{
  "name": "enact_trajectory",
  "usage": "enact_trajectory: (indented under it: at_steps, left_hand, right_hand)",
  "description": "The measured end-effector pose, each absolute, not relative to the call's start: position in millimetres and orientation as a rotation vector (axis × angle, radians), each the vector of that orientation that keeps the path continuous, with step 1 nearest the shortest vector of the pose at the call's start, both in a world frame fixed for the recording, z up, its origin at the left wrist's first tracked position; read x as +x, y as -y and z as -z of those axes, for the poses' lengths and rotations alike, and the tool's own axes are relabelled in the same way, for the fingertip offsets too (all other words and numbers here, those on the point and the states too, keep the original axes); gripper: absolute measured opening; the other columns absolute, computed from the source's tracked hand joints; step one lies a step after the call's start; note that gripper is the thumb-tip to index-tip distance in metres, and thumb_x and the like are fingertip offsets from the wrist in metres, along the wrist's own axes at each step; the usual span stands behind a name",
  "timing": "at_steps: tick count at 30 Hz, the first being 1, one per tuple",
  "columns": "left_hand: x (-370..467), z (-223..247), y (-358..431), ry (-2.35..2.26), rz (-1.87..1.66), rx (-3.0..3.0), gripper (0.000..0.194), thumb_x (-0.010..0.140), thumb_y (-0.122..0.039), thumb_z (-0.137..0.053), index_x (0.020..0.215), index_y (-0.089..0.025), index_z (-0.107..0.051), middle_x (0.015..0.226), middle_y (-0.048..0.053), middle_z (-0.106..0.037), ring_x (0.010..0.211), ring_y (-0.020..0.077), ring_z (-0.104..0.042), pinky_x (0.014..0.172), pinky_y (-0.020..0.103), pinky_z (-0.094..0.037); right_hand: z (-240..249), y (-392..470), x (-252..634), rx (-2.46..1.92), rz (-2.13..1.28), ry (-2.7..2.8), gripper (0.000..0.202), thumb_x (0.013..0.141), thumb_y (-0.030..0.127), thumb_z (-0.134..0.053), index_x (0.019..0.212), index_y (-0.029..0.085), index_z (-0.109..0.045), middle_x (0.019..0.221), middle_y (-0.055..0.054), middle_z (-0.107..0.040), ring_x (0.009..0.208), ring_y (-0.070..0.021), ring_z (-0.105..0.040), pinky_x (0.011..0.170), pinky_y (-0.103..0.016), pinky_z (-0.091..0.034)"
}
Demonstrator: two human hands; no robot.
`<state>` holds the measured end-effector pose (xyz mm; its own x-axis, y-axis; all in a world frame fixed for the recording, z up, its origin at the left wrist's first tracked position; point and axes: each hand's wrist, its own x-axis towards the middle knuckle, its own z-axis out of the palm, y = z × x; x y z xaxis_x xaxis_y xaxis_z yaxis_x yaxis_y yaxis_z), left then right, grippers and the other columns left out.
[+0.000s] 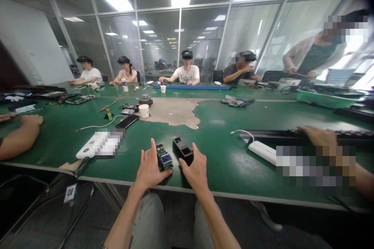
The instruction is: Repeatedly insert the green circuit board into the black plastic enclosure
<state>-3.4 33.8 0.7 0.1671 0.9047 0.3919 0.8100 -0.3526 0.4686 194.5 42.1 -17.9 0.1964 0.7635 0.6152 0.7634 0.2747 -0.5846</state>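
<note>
A green circuit board point(165, 156) with a small blue display lies on the table's near side. Beside it my left hand point(148, 169) is open, index finger stretched forward and thumb across the board's near end. Just to the right is a black rectangular device housing point(181, 147) with small buttons and a window on its top face. My right hand point(196, 166) closes lightly on that housing, thumb at its near left corner and fingers along its right side. A narrow gap separates board and housing. The underside of each is hidden.
The green table point(224, 167) has a bare brown patch point(175, 111). A white power bank point(89, 146), phone point(127, 121) and paper cup point(143, 111) stand left; a white cabled device point(263, 151) lies right. Neighbours' arms point(20, 136) reach in from both sides. Gloves point(235, 101) lie farther back.
</note>
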Motion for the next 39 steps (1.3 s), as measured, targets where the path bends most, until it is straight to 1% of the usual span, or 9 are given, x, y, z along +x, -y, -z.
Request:
enact_trajectory:
  at_steps: [8, 13, 20, 25, 27, 30, 32, 34, 39]
  left_hand:
    - [-2.9, -2.4, -35.5, -1.653, -0.921, 2.251, 0.132, 0.066, -0.055, -0.074, 0.151, -0.015, 0.019, 0.143, 0.02, -0.045, 0.137, 0.0382, -0.035, 0.114, 0.065, -0.011]
    - [-2.2, -3.5, -33.4, -1.669, -0.94, 2.243, 0.131, 0.066, -0.055, -0.074, 0.152, -0.014, 0.016, 0.142, 0.02, -0.046, 0.136, 0.0376, -0.036, 0.114, 0.065, -0.01]
    - [-3.0, -1.7, -33.8, -1.661, -0.931, 2.251, 0.129, 0.068, -0.054, -0.073, 0.151, -0.015, 0.018, 0.145, 0.02, -0.043, 0.138, 0.0373, -0.033, 0.114, 0.066, -0.01]
    - [-5.4, -1.4, -33.4, -1.614, -0.938, 2.244, 0.133, 0.062, -0.064, -0.075, 0.153, -0.019, 0.011, 0.155, 0.021, -0.028, 0.145, 0.0385, -0.022, 0.115, 0.066, -0.006]
    - [-7.6, -0.6, -33.4, -1.593, -1.002, 2.183, 0.122, 0.07, -0.065, -0.069, 0.153, -0.022, 0.008, 0.159, 0.019, -0.021, 0.147, 0.0363, -0.017, 0.116, 0.064, -0.006]
    - [-11.0, 2.2, -34.3, -1.575, -1.198, 1.975, 0.091, 0.089, -0.059, -0.05, 0.154, -0.026, 0.004, 0.162, 0.013, -0.013, 0.15, 0.0284, -0.012, 0.119, 0.056, -0.009]
    - [-12.2, 4.4, -35.6, -1.569, -1.33, 1.8, 0.075, 0.096, -0.055, -0.04, 0.154, -0.028, -0.001, 0.163, 0.01, -0.01, 0.15, 0.0246, -0.011, 0.121, 0.051, -0.013]
    - [-12.4, 6.1, -37.1, -1.57, -1.419, 1.674, 0.07, 0.097, -0.054, -0.037, 0.154, -0.03, -0.004, 0.163, 0.007, -0.009, 0.15, 0.0235, -0.012, 0.121, 0.048, -0.014]
    - [-12.3, 8.4, -39.4, -1.59, -1.456, 1.61, 0.073, 0.096, -0.057, -0.039, 0.154, -0.029, -0.006, 0.164, 0.006, -0.008, 0.15, 0.0241, -0.009, 0.122, 0.049, -0.012]
  right_hand:
    - [20.8, -42.7, 193.6, -1.487, 0.022, 1.533, 0.065, 0.079, 0.04, -0.063, 0.133, 0.006, -0.048, 0.12, -0.021, -0.062, 0.111, -0.0318, -0.055, 0.098, -0.049, -0.04]
    - [18.3, -41.8, 194.8, -1.453, 0.003, 1.569, 0.048, 0.081, 0.033, -0.06, 0.123, 0.01, -0.056, 0.115, -0.017, -0.065, 0.107, -0.0293, -0.056, 0.096, -0.047, -0.041]
    - [12.3, -37.5, 195.4, -1.543, -0.04, 1.43, 0.046, 0.083, 0.031, -0.057, 0.123, 0.01, -0.056, 0.114, -0.017, -0.065, 0.103, -0.0299, -0.055, 0.093, -0.044, -0.043]
    - [11.8, -36.1, 195.3, -1.56, -0.05, 1.482, 0.047, 0.083, 0.031, -0.056, 0.124, 0.009, -0.055, 0.113, -0.017, -0.065, 0.101, -0.0306, -0.055, 0.09, -0.044, -0.044]
    - [11.1, -35.2, 195.1, -1.559, -0.058, 1.505, 0.046, 0.083, 0.03, -0.057, 0.124, 0.009, -0.055, 0.113, -0.017, -0.065, 0.101, -0.0307, -0.055, 0.091, -0.044, -0.044]
    - [7.2, -32.9, 194.2, -1.553, -0.093, 1.471, 0.046, 0.083, 0.032, -0.057, 0.124, 0.01, -0.056, 0.114, -0.016, -0.065, 0.102, -0.0309, -0.056, 0.092, -0.045, -0.044]
    - [1.0, -30.2, 191.8, -1.53, -0.148, 1.431, 0.047, 0.083, 0.035, -0.058, 0.124, 0.012, -0.056, 0.115, -0.015, -0.065, 0.103, -0.031, -0.057, 0.093, -0.046, -0.044]
    - [-8.5, -26.4, 186.3, -1.482, -0.226, 1.399, 0.047, 0.083, 0.038, -0.059, 0.124, 0.015, -0.057, 0.116, -0.013, -0.066, 0.104, -0.0302, -0.058, 0.092, -0.045, -0.046]
    - [-35.7, -16.2, 158.4, -1.321, -0.306, 1.395, 0.046, 0.081, 0.04, -0.062, 0.121, 0.018, -0.061, 0.112, -0.011, -0.068, 0.101, -0.0265, -0.063, 0.087, -0.039, -0.051]
